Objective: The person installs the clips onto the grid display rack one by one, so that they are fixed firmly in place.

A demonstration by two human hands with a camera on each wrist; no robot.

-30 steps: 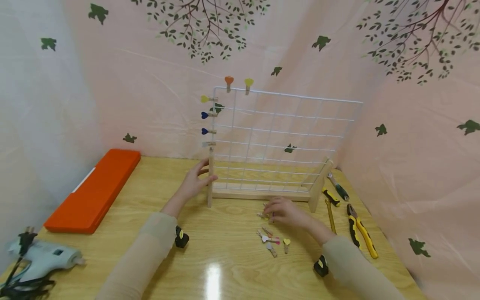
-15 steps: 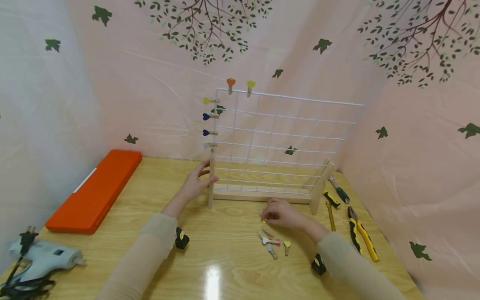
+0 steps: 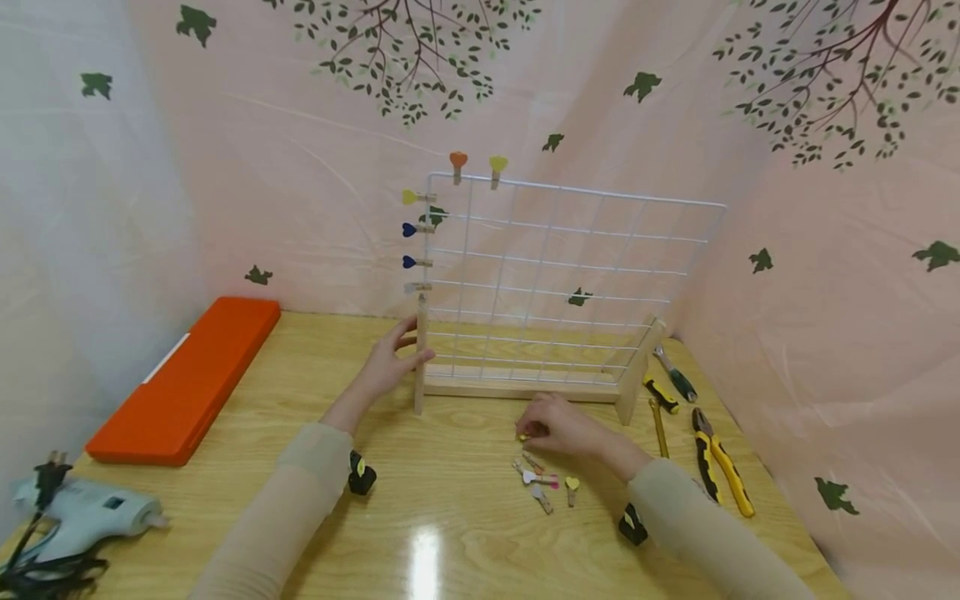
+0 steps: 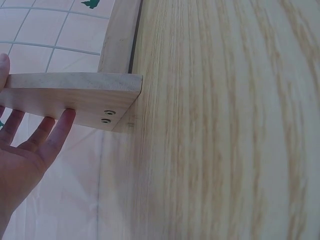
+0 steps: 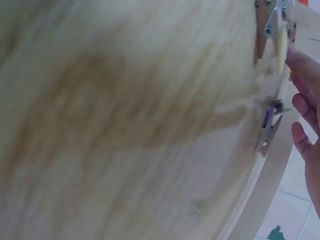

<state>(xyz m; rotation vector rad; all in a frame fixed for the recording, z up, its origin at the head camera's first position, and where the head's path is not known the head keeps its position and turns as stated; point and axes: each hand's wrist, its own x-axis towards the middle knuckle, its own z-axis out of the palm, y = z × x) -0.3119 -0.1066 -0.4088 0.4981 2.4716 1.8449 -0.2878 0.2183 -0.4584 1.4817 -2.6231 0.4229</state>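
At the left of the wire grid rack [image 3: 551, 225] my left hand [image 3: 381, 360] holds the wooden upright [image 4: 75, 97], thumb on one side and fingertips on the other. Heart-topped clothespins, such as the dark blue one [image 3: 412, 230], are clipped along the grid's left edge and top. Low over the table in front of the rack, my right hand [image 3: 558, 423] has its fingers curled. Thumb and fingertips pinch a clothespin with a yellow heart [image 5: 283, 49]. Beside it in the right wrist view lies a clothespin with a purple part [image 5: 269, 122].
Several loose clothespins [image 3: 542, 498] lie nearer the camera. Pliers [image 3: 723, 462], a wrench [image 3: 677, 375] and other tools lie at the right. An orange case [image 3: 187, 383] and a glue gun [image 3: 97, 512] with its cord occupy the left.
My right hand has shifted slightly left and its fingers have closed in around the yellow-heart clothespin. The left hand stays on the wooden upright.
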